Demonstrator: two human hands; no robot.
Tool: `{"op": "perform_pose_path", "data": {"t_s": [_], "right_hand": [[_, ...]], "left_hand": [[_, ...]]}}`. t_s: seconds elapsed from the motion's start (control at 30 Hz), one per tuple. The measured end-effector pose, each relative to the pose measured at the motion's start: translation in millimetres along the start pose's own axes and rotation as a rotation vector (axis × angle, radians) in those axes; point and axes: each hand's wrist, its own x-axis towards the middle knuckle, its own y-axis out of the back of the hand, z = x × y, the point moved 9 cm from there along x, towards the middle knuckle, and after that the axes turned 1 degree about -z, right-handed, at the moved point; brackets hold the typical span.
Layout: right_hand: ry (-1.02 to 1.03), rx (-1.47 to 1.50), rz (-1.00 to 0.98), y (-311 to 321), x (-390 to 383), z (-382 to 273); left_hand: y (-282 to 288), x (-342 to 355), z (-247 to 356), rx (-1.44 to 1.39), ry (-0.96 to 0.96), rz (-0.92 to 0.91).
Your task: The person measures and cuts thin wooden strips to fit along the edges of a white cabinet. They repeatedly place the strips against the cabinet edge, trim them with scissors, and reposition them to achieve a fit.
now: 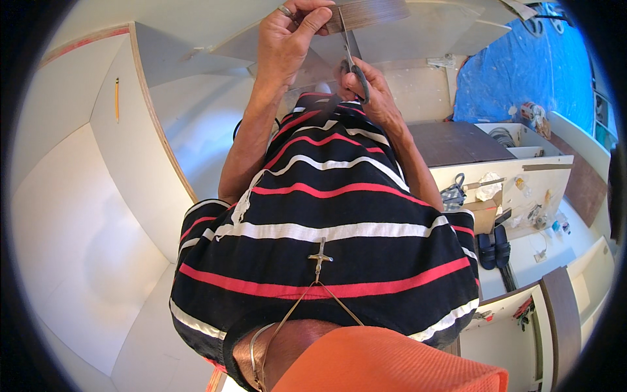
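At the top of the head view my left hand (290,40) pinches one end of a brown wood-grain strip (379,14), thin and flat like edge banding. My right hand (375,91) has its fingers in the black handles of a pair of scissors (349,47). The blades point upward and lie at the strip, close to my left fingertips. One blade passes in front of the strip. Whether the strip is cut there I cannot tell. The strip extends to the right past the blades.
White panels with raw wooden edges stand at the left, with a yellow pencil (117,101) against one. Blue sheeting (522,75) hangs at the upper right. Below it are a brown board (450,142), a white cabinet part (522,171) with small items, and black slides (494,249).
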Motion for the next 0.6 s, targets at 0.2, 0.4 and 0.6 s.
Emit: {"op": "perform_pose_path", "data": {"t_s": [0.2, 0.4, 0.6], "right_hand": [[0.020, -0.047, 0.010, -1.9, 2.8, 0.4], [0.016, -0.094, -0.016, -0.8, 3.6, -4.7], [0.033, -0.074, -0.021, -2.2, 7.3, -5.9]], "left_hand": [[3.1, 1.8, 1.8, -0.004, -0.010, -0.002], [1.7, -1.2, 1.5, 0.038, 0.033, -0.010], [2.0, -1.9, 3.4, 0.043, 0.026, 0.008]]}}
